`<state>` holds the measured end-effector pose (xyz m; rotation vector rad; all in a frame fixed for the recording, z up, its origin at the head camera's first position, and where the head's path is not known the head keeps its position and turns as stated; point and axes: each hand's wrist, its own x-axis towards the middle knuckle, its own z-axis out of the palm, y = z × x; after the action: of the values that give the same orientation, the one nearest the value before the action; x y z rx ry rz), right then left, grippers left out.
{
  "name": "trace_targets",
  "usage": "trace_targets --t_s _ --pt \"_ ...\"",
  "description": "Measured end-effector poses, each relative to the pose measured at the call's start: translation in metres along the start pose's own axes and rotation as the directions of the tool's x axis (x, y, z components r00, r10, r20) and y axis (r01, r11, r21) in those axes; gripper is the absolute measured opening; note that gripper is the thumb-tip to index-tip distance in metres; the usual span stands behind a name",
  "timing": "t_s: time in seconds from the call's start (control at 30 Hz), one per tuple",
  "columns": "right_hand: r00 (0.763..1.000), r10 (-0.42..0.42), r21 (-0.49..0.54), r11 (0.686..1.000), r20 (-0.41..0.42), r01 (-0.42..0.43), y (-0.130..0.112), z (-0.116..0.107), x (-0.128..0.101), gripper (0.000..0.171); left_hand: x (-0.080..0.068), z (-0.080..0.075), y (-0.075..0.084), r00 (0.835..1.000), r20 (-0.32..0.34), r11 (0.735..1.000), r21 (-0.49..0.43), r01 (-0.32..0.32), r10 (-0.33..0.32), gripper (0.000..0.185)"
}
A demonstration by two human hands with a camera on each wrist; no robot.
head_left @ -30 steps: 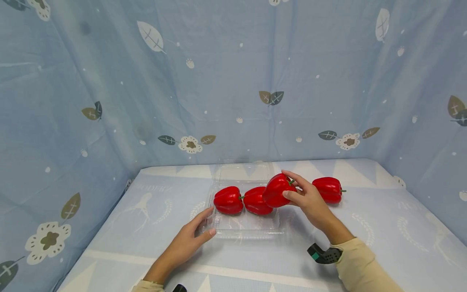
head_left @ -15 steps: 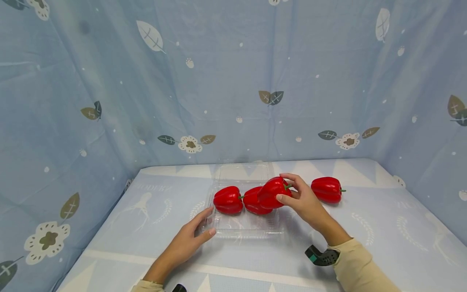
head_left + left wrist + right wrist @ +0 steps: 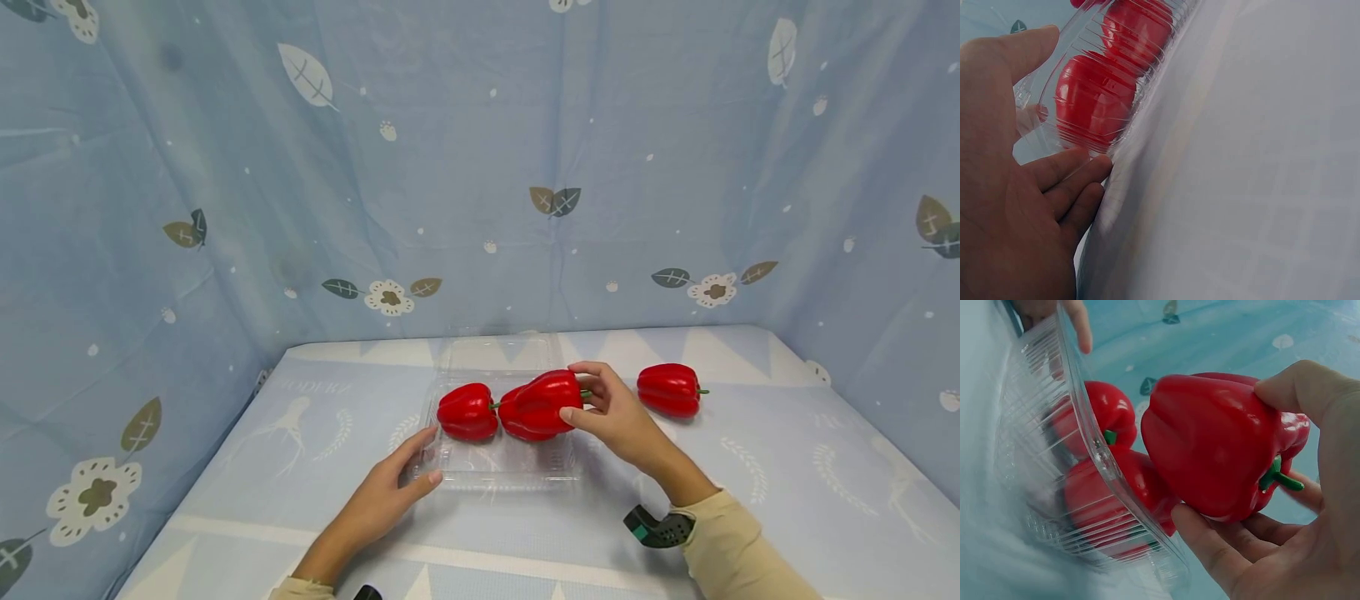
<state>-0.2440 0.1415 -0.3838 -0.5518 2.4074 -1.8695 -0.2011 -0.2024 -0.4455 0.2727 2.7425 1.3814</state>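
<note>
A clear plastic tray [image 3: 501, 477] lies on the blue cloth and holds two red bell peppers, one at its left [image 3: 466, 412] and one beside it [image 3: 512, 410]. My right hand [image 3: 594, 408] grips a third red pepper [image 3: 550, 400] by its stem end. This pepper lies sideways, just over the tray's right part and against the second pepper. In the right wrist view the held pepper [image 3: 1216, 447] hangs over the tray rim [image 3: 1088, 447]. My left hand [image 3: 390, 490] rests with straight fingers against the tray's front left corner [image 3: 1119, 134].
A fourth red pepper [image 3: 667, 389] lies on the cloth right of the tray. The tray's open clear lid [image 3: 498, 353] lies flat behind it. Blue patterned fabric covers the table and forms walls at the back and both sides.
My right hand has carried the pepper down and to the left, tipping it sideways over the tray. The left hand has stayed at the tray corner.
</note>
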Motion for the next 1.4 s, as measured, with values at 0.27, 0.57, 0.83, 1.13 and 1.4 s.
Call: trace_targets --t_s 0.27,0.57,0.83,1.13,1.4 --pt "0.996 -0.068 -0.031 0.997 0.053 0.070 0.002 0.003 0.000 0.064 0.000 0.000 0.000 1.000 -0.001 1.000 0.006 0.006 -0.006 0.067" --pt "0.991 -0.085 -0.023 0.996 0.106 0.087 0.003 0.008 0.000 0.056 0.001 0.000 -0.001 1.000 -0.007 1.000 0.014 0.003 -0.003 0.068" --pt "0.991 -0.083 -0.016 0.996 0.105 0.086 0.003 0.010 0.000 0.057 0.001 0.000 -0.001 1.000 -0.004 1.000 -0.009 -0.027 0.027 0.066" --pt "0.993 -0.066 -0.034 0.997 0.094 0.069 0.003 0.013 -0.003 0.060 0.000 0.000 -0.002 1.000 -0.004 1.000 -0.004 -0.015 0.015 0.067" --pt "0.992 -0.083 -0.073 0.993 0.090 0.090 0.003 0.017 -0.006 0.058 0.000 0.000 0.000 1.000 -0.001 1.000 -0.009 -0.017 0.017 0.066"
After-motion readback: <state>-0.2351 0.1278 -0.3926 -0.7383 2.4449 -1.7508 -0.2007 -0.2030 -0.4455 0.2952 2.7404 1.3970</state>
